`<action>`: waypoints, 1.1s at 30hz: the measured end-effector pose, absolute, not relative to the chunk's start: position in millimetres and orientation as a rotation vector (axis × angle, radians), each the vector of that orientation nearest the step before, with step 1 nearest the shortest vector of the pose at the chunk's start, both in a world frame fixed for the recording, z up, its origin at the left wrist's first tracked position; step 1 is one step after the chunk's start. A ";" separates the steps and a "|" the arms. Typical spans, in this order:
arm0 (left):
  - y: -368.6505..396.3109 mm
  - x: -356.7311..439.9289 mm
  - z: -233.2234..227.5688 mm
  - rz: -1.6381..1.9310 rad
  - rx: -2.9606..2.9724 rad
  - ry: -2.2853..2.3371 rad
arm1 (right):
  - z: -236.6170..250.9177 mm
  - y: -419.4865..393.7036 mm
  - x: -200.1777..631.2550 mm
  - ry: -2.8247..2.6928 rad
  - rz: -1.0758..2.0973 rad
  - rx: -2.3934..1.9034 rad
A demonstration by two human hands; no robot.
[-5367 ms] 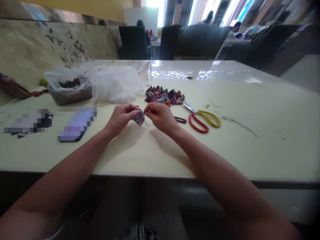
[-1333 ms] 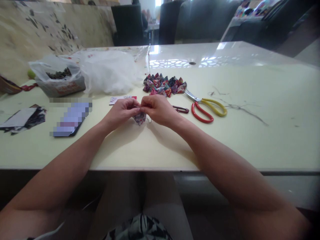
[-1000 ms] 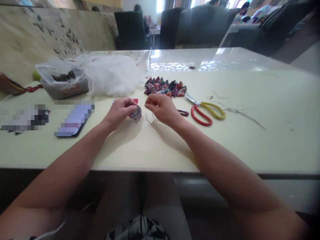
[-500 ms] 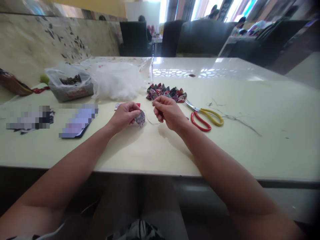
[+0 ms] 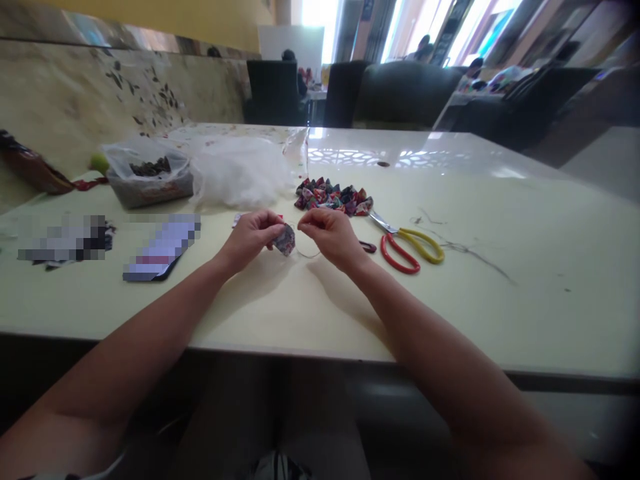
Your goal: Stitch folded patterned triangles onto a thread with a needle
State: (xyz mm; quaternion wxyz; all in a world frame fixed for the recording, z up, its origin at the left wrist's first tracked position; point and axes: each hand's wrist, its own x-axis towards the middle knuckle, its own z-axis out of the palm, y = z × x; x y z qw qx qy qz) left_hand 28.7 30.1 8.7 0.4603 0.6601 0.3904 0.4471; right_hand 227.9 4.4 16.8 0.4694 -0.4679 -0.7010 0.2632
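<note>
The left hand (image 5: 253,237) pinches a small patterned fabric piece (image 5: 285,240) just above the table (image 5: 500,300). The right hand (image 5: 333,237), at its 3 o'clock, has fingertips closed on a thread (image 5: 307,255) looping below. Half a second ago the right hand was raised farther away; now it sits nearer. Scissors (image 5: 407,243) lie at 3 o'clock.
</note>
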 end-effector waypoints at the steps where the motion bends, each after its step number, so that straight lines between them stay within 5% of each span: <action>1: 30.1 28.7 8.6 1.105 1.618 0.960 | 17.4 3.9 227.8 -1.734 0.632 -1.146; 33: 25.7 28.9 11.9 1.187 1.781 0.980 | 19.3 1.6 227.1 -1.851 0.525 -1.197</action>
